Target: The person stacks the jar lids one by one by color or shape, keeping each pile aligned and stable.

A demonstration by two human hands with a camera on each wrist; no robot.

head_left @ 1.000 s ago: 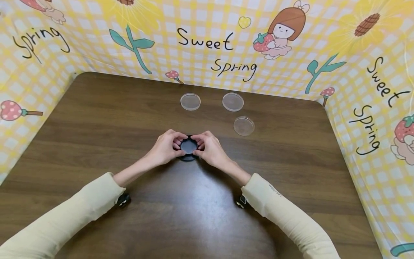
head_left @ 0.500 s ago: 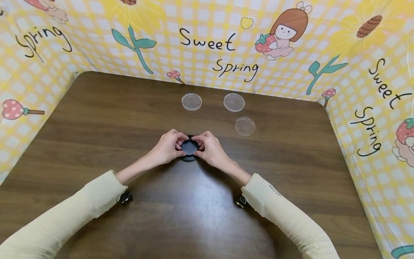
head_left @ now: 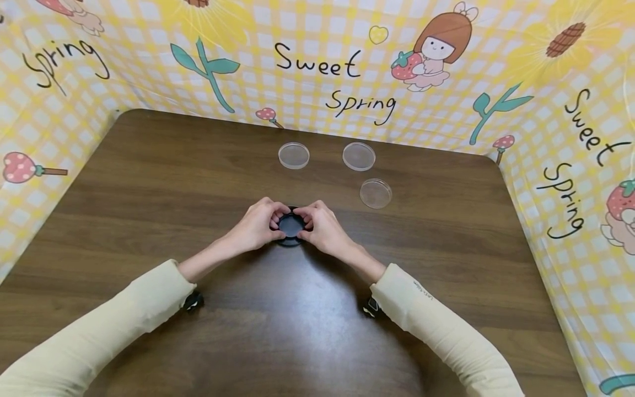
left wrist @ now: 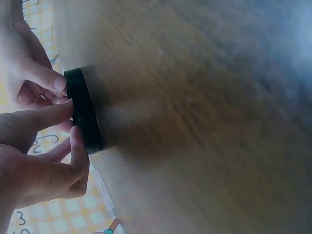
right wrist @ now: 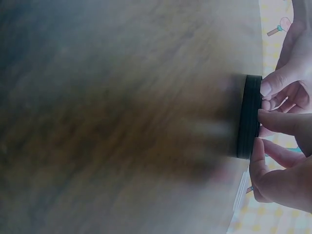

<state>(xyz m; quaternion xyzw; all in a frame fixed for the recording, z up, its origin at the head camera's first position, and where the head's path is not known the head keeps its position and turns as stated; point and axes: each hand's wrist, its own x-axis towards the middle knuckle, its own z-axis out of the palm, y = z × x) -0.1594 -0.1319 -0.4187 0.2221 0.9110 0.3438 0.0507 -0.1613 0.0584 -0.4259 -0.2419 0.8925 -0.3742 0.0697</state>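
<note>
A low, round black case (head_left: 290, 241) with a grey, see-through-looking round middle (head_left: 291, 225) lies flat on the table between my hands. My left hand (head_left: 258, 225) pinches the left side of its upper rim, thumb at the near edge and index finger at the far edge. On the opposite side my right hand (head_left: 323, 226) does the same, mirrored. Both wrist views show the black side wall (left wrist: 85, 112) standing on the wood, with fingertips on its top edge. Whether the grey middle is a separate piece cannot be told.
Beyond the hands lie three clear shallow round dishes: one dish at the back left (head_left: 294, 156), another at the back right (head_left: 359, 156), and a nearer dish (head_left: 375, 193). Yellow checked cloth (head_left: 307, 88) walls the brown wooden table (head_left: 198, 160) at the back and sides.
The head view has shifted slightly. Both hands keep the same hold, and the black case and clear dishes stay where they were.
</note>
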